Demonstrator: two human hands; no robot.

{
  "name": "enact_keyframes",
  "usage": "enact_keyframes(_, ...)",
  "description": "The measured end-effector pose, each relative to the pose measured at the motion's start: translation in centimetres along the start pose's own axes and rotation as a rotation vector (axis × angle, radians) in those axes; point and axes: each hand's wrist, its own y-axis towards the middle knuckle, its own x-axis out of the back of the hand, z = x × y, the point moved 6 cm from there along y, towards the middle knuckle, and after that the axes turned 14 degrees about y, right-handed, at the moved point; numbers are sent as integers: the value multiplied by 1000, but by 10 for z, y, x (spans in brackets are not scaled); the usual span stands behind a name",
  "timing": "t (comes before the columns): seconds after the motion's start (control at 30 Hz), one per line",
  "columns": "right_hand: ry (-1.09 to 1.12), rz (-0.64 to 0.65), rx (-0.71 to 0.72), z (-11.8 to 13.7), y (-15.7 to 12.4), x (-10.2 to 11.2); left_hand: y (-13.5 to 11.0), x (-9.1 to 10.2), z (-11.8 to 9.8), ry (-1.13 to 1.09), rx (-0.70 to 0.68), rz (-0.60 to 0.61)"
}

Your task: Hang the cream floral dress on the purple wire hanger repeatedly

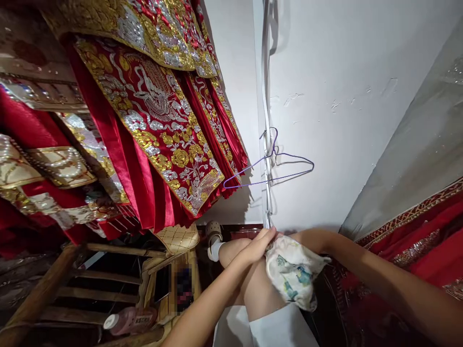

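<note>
My left hand (261,245) is in front of my knees at the lower middle, its fingers held together at the lower end of a white strap (266,200). What those fingers grip, if anything, cannot be made out. A bunched white cloth (289,272) with a green and blue print lies against my right hand, covering most of it. Only the wrist side of my right hand (302,237) shows, close beside the left, and its fingers are hidden. Above both hands, a thin purple clothes hanger (275,182) hangs from the strap along the wall.
Red garments (162,115) with gold and silver embroidery hang at the left. Below them stand a wooden chair-like frame (104,284) and a pink bottle (132,321). More red fabric (427,246) is at the right. My foot in a clog (214,233) is near the wall.
</note>
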Motion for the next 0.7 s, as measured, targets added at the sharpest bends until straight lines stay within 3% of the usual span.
enact_keyframes(0.07,49,100,-107,-1,-3,2,-9,18,5,144,-71,6)
enact_keyframes(0.1,93,88,-157,-2,-3,7,-14,27,6,222,-103,20)
enact_keyframes(0.2,241,-80,-274,-4,-1,34,-25,45,11,434,-149,52)
enact_keyframes(0.27,242,-110,-284,-1,5,45,-29,51,15,568,-132,39)
enact_keyframes(0.37,91,-118,-157,14,17,57,-28,59,22,725,-98,-2)
enact_keyframes(0.53,-227,-433,180,36,38,93,-29,90,39,758,-59,-2)
enact_keyframes(0.63,-323,-504,305,22,62,105,-40,120,36,839,1,-126)
enact_keyframes(0.7,-354,-482,317,2,82,107,-48,132,30,968,68,-121)
